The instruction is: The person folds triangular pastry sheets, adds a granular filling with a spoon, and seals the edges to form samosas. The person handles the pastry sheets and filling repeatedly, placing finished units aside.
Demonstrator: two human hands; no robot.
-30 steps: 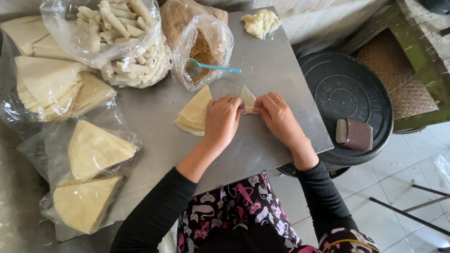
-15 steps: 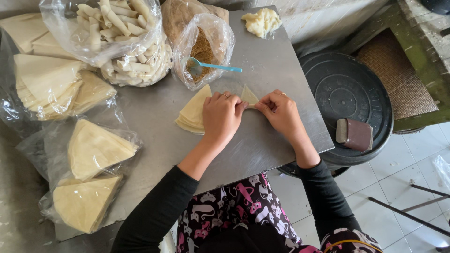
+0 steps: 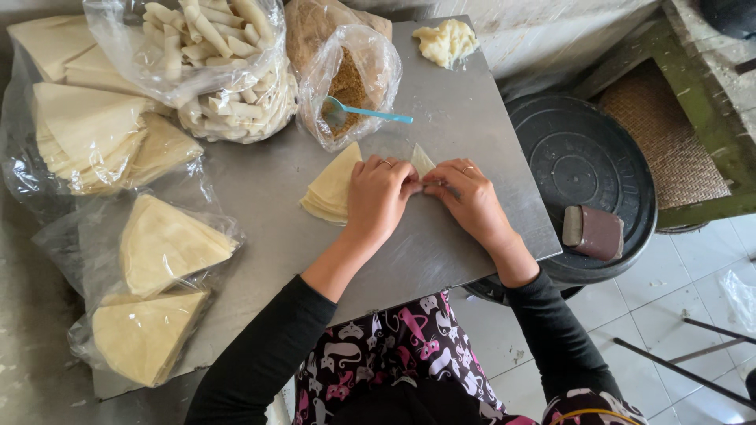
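— What lies furthest left on the metal table [image 3: 260,205]?

— Bagged wrapper stacks [image 3: 165,244], then a loose pile of wrappers [image 3: 331,189] touching the left hand [image 3: 378,197].

— And the sheet being worked?

— The pastry wrapper [image 3: 422,160] sits between both hands, its tip poking above them. The left hand curls over it; the right hand [image 3: 468,197] pinches its edge.

— Further right?

— A black round lid [image 3: 583,169].

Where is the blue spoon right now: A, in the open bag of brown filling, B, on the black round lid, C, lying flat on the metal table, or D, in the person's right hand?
A: the blue spoon has its bowl inside the open plastic bag of brown filling, handle sticking out.
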